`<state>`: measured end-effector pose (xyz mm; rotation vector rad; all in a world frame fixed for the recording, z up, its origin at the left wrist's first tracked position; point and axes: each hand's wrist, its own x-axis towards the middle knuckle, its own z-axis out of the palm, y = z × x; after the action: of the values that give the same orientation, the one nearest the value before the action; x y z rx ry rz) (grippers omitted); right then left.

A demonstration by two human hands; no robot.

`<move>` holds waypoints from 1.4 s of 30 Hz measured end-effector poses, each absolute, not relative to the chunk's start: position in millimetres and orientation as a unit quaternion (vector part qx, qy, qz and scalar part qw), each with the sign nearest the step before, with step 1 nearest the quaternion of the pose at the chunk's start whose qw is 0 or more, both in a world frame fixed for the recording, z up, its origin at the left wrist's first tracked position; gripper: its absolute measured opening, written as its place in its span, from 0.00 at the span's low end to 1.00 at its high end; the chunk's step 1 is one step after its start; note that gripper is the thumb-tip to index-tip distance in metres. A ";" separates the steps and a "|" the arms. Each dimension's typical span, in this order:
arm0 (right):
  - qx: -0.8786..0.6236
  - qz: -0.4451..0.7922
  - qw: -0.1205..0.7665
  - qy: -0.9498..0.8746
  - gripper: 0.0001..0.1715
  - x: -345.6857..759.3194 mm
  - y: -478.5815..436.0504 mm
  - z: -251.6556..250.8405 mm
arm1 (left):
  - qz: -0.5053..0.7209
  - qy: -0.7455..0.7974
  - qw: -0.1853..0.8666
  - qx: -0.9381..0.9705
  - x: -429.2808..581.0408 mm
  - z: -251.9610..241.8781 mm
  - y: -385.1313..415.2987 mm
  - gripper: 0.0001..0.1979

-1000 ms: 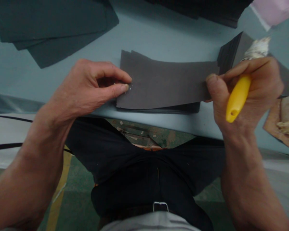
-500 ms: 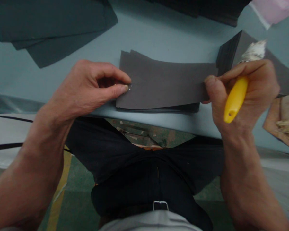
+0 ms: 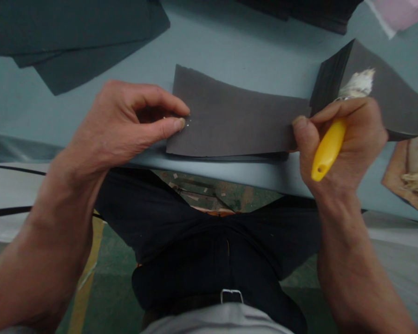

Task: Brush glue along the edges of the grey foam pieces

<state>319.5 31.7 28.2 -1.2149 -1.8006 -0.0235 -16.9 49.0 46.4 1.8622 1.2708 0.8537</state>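
A dark grey sheet (image 3: 237, 113), rectangular with a curved upper edge, is stretched between my hands over another sheet at the table's front edge. My left hand (image 3: 125, 118) pinches its left end between thumb and fingers, where a few white specks show. At the right end, the thumb and forefinger of my right hand (image 3: 344, 139) grip the sheet's edge. A brush (image 3: 329, 148) with a yellow handle and whitish bristles is tucked in that same hand, bristles pointing away from me. Beyond it stands a stack of similar grey sheets (image 3: 379, 83).
Larger dark sheets (image 3: 76, 28) lie overlapping at the back left of the table (image 3: 209, 41). A dark pile (image 3: 316, 14) and a pinkish sheet (image 3: 404, 14) are at the back right. A brown board (image 3: 399, 171) with fibrous residue lies at the right edge.
My right hand has shifted slightly left and towards me with the brush. The sheet's right end has dipped a little, and its upper left corner now covers the one beneath.
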 end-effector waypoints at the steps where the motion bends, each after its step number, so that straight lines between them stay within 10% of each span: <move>1: -0.497 -0.009 0.464 -0.733 0.16 319.4 31.5 28.4 | 0.334 0.494 0.357 0.719 -17.0 46.7 48.6 0.14; 42: -0.534 0.065 0.454 -0.711 0.15 324.0 26.9 25.7 | 0.304 0.520 0.294 0.742 -13.6 41.3 43.6 0.16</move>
<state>324.0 26.9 25.7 -1.3174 -1.7546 0.1603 -13.6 43.6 41.3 1.9766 1.3840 0.8099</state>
